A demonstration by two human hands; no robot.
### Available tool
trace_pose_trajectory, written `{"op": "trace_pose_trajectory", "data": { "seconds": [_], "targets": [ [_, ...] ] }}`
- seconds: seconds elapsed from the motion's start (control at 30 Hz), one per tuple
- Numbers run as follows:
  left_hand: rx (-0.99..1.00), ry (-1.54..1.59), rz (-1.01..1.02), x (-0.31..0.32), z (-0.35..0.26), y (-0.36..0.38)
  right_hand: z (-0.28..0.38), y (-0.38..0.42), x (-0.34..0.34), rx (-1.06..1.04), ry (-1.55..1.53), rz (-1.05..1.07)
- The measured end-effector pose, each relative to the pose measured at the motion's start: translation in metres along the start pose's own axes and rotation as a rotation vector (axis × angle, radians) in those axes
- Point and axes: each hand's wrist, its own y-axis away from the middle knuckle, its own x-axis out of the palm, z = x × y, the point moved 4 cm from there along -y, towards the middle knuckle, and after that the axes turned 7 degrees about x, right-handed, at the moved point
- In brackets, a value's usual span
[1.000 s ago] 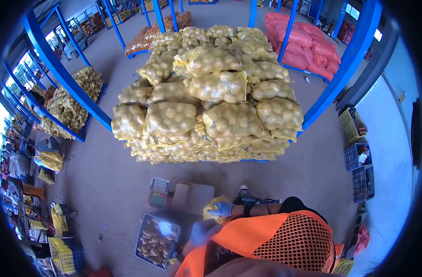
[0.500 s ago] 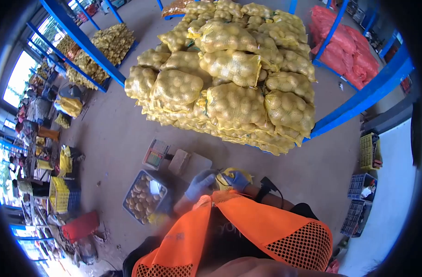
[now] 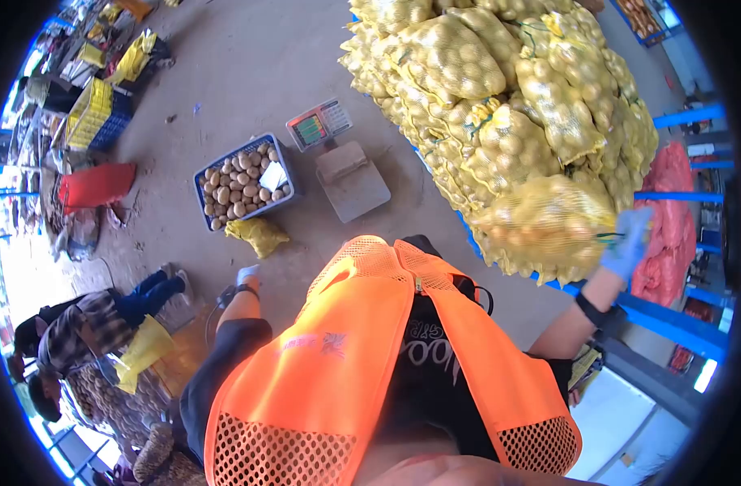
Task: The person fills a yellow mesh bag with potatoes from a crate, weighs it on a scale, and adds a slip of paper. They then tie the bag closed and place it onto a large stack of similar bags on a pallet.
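Gripping net sack of potatoes: right hand fingers clamped; left hand fingers unclear.

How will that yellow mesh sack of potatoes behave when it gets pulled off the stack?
The mesh sack bulges full of potatoes, so it is probably heavy. Its netting looks soft, so it will likely sag and shift rather than stay stiff. The right hand grips it at one end, so the rest may swing down.

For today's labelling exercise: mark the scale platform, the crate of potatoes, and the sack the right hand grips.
scale platform [image 3: 353, 180], head view, flat top.
crate of potatoes [image 3: 202, 180], head view, left rim.
sack [image 3: 540, 223], head view, mesh middle.
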Motion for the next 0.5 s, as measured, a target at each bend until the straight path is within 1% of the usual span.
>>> {"op": "trace_pose_trajectory", "data": {
  "seconds": [0.03,0.07,0.1,0.13,0.17,0.2,0.23,0.27,0.3,0.33,0.37,0.4,0.43,0.47,0.5],
  "targets": [
    [-0.074,-0.037,-0.009,-0.019,0.014,0.01,0.032,-0.02,0.004,-0.075,0.033,-0.072],
    [-0.089,-0.027,-0.009,-0.028,0.019,0.023,0.067,-0.03,0.02,-0.173,-0.012,-0.083],
    [-0.103,0.069,-0.064,-0.035,0.02,0.035,0.099,-0.041,0.033,-0.271,-0.058,-0.102],
    [-0.111,0.162,-0.116,-0.038,0.019,0.047,0.12,-0.077,0.03,-0.292,0.031,-0.166],
    [-0.087,0.229,-0.104,-0.035,0.015,0.057,0.138,-0.134,0.017,-0.318,0.119,-0.234],
    [-0.053,0.297,-0.089,-0.027,0.007,0.066,0.155,-0.204,0.011,-0.313,0.133,-0.162],
    [0.015,0.287,-0.012,-0.014,-0.001,0.067,0.173,-0.27,0.006,-0.322,0.147,-0.111],
    [0.106,0.274,0.075,-0.002,-0.007,0.059,0.195,-0.316,0.007,-0.352,0.533,-0.316],
    [0.407,0.142,0.089,0.025,0.012,0.008,0.208,-0.414,-0.009,-0.77,1.03,-0.38],
    [0.511,-0.329,0.125,0.018,-0.068,0.091,0.215,-0.404,0.029,-0.552,1.084,-0.51],
    [0.679,-0.376,-0.025,0.051,-0.068,0.062,0.224,-0.374,0.079,-0.318,1.145,-0.617],
    [0.814,-0.715,0.016,0.076,-0.065,0.038,0.208,-0.415,0.092,-0.291,1.07,-0.58],
    [0.836,-0.726,0.003,0.086,-0.103,0.053,0.192,-0.466,0.1,-0.37,1.275,-0.48],
    [0.943,-0.566,0.044,0.094,-0.139,0.061,0.15,-0.525,0.1,-0.215,0.825,-0.353],
    [1.038,-0.399,0.088,0.102,-0.176,0.074,0.121,-0.471,0.137,-0.043,0.257,-0.225]
  ]
}}
